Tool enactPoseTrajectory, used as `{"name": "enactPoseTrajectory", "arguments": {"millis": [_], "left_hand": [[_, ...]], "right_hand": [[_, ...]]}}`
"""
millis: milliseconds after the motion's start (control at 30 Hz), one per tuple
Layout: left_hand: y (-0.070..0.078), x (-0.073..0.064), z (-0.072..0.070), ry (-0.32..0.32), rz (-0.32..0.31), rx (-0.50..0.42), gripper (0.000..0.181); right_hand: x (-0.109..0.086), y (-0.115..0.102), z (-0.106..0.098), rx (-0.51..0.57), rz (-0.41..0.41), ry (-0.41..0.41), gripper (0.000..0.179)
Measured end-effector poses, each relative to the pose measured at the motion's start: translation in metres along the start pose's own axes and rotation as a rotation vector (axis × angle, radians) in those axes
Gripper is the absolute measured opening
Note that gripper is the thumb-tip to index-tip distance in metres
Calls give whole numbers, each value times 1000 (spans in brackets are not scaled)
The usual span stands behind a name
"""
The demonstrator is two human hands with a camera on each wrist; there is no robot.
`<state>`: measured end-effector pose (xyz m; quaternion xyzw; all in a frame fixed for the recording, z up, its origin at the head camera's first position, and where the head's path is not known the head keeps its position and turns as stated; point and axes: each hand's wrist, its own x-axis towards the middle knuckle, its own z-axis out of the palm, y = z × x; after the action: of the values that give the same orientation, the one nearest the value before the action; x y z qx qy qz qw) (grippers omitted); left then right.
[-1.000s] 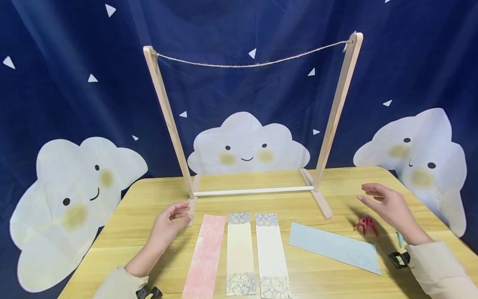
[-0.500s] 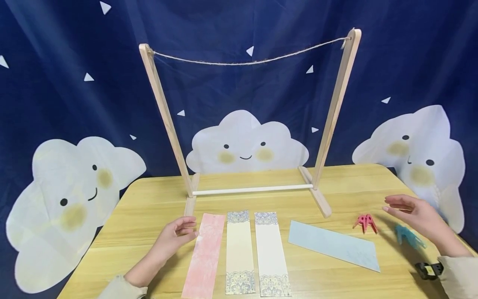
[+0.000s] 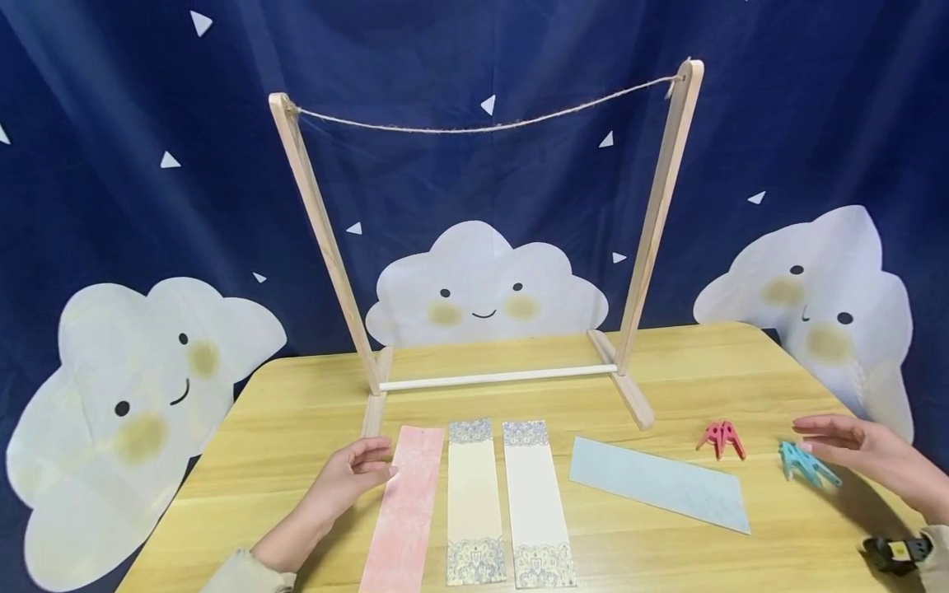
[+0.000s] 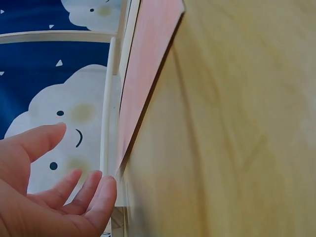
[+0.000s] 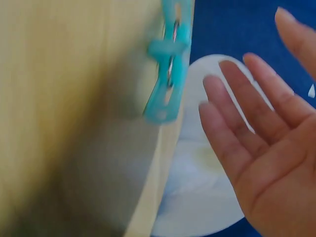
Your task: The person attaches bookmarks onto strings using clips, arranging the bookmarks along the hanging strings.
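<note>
My right hand (image 3: 878, 461) is over the right side of the table, beside the teal clothespins (image 3: 808, 466). In the right wrist view that hand (image 5: 276, 148) has extended fingers, apart from a teal clothespin (image 5: 170, 64). My left hand (image 3: 344, 486) hovers at the left edge of a pink paper strip (image 3: 406, 502); its fingers are loosely bent and hold nothing, as the left wrist view also shows. Red clothespins (image 3: 721, 440) stand left of the teal ones. Side by side lie a cream strip (image 3: 475, 494) and a white strip (image 3: 537, 494), both with patterned ends. A light blue strip (image 3: 660, 484) lies slantwise.
Behind the strips stands a wooden frame (image 3: 326, 239) with a sagging string (image 3: 474, 130) tied between its two posts. A white rod (image 3: 497, 379) joins its feet. Beyond the table (image 3: 245, 469) hangs a dark blue curtain (image 3: 460, 49) with cloud faces.
My right hand has moved right and lower, from near the red clothespins to the teal ones. My left hand has shifted nearer and slightly right, to the pink strip's edge. The view has shifted slightly.
</note>
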<state>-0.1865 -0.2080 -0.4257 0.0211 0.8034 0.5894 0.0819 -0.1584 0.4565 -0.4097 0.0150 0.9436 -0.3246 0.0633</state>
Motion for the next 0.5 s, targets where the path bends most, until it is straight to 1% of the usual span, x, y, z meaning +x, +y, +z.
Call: {"name": "enactPoseTrajectory", "arguments": {"millis": [67, 100, 167, 233, 300, 333, 400, 467, 500], "left_hand": [[-2, 0, 0, -7, -5, -6, 50], [-2, 1, 1, -9, -7, -8, 51], [-3, 2, 2, -18, -5, -8, 51], [-4, 4, 3, -21, -4, -8, 52], [-4, 6, 4, -29, 1, -11, 52], [-4, 7, 4, -31, 0, -12, 52], [-4, 8, 5, -30, -6, -14, 52], [-5, 9, 6, -28, -11, -18, 52], [-5, 9, 6, -24, -15, -19, 52]], "right_hand": [[0, 7, -2, 4, 36, -35, 63], [-1, 12, -2, 14, 37, -46, 63], [-2, 20, -3, 34, 31, -55, 63], [-4, 29, -3, 50, 27, -44, 60], [-6, 37, -4, 74, -14, -47, 57], [-6, 40, -4, 87, -22, -57, 56], [-6, 43, -4, 108, -13, -96, 57], [-6, 44, -5, 106, -24, -141, 60], [-6, 44, -5, 96, -16, -157, 62]]}}
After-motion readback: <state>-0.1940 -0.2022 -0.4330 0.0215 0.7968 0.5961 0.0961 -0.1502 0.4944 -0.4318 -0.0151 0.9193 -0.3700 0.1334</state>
